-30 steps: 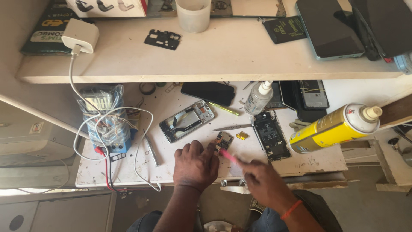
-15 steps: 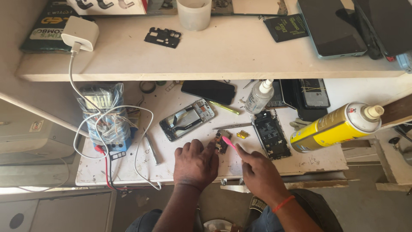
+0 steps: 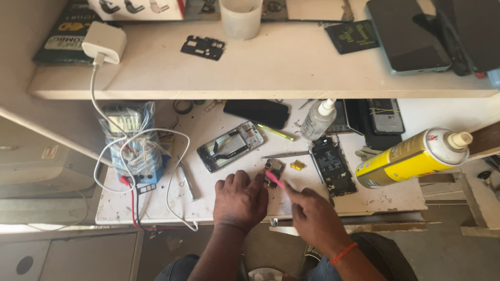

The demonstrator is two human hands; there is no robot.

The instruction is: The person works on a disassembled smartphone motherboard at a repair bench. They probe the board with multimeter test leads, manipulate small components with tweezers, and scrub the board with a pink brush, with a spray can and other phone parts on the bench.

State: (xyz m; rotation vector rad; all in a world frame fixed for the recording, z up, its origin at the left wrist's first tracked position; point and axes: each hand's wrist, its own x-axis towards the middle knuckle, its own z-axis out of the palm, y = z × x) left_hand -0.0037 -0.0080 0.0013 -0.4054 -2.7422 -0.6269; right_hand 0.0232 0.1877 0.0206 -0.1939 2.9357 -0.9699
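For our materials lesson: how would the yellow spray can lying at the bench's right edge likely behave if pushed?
The spray can lies on its side, round-bodied, so it would probably roll. It sits by the table edge, so it might fall off. Its smooth shell looks stiff, perhaps slippery.

circuit board (image 3: 274,169) between phone frames (image 3: 229,147), apparently

A sunlit white workbench (image 3: 156,203) sits beneath a pale shelf (image 3: 271,67).
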